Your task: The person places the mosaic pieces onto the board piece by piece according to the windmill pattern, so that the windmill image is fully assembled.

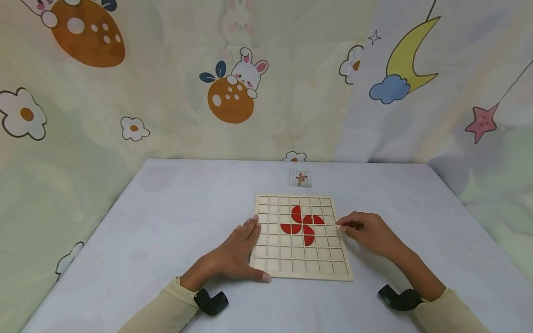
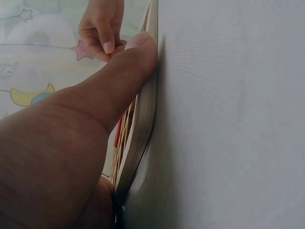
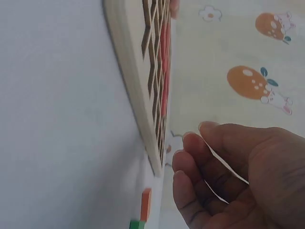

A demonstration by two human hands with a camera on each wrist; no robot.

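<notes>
A square wooden grid board (image 1: 279,266) lies on the table. Red quarter-round pieces (image 1: 309,235) sit in several of its cells as a pinwheel. My left hand (image 1: 235,249) rests along the board's left edge, fingers straight and thumb (image 2: 138,52) against the near edge. By the right edge is my right hand (image 1: 370,231), its fingers loosely curled and the thumb close to the fingertips. In the right wrist view no piece shows between those fingers (image 3: 190,162); whether they touch the board is unclear.
A small card (image 1: 300,178) with a printed pinwheel on a grid lies behind the board. In the right wrist view an orange block (image 3: 146,204) and a green block (image 3: 137,224) appear past the board's corner. A patterned cloth (image 1: 175,92) hangs behind the table.
</notes>
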